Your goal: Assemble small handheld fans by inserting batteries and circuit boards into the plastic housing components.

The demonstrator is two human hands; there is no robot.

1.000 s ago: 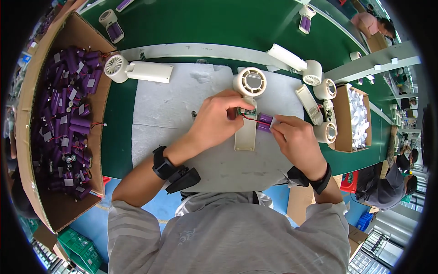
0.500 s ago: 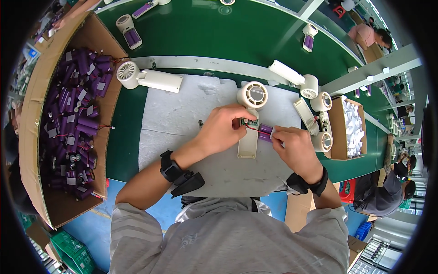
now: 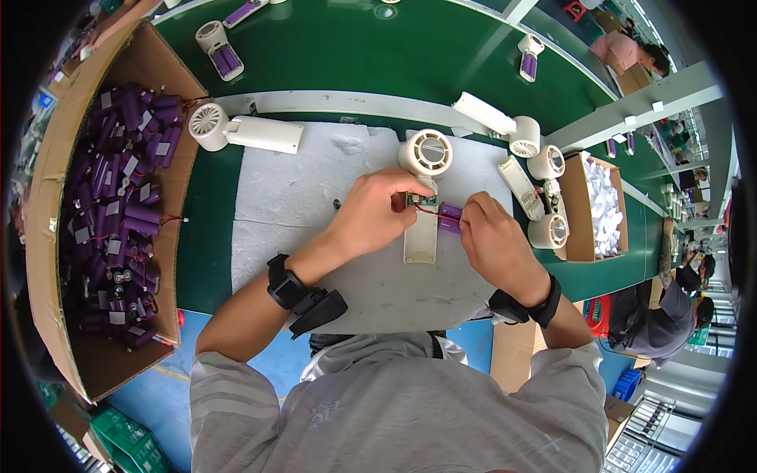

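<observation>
A white handheld fan (image 3: 426, 153) lies on the foam sheet in front of me, its round head away from me and its handle shell (image 3: 419, 246) open. My left hand (image 3: 367, 214) is closed at the upper handle, thumb and fingertips at the small green circuit board (image 3: 421, 200). Just right of the handle, my right hand (image 3: 498, 241) grips a purple battery pack (image 3: 450, 217), its fingers covering the far end. A red wire (image 3: 428, 211) runs between board and pack.
At left stands a cardboard box (image 3: 49, 213) of purple battery packs (image 3: 118, 197). Right of the foam sheet (image 3: 315, 181) lie several fan parts (image 3: 547, 230) and a box of white paper pieces (image 3: 604, 209). A fan (image 3: 208, 127) and handle sit at the sheet's far left; a pale rail (image 3: 347, 102) crosses behind.
The whole view has shifted slightly. My right hand's fingers have turned a little further over the battery pack. My left hand stays at the circuit board.
</observation>
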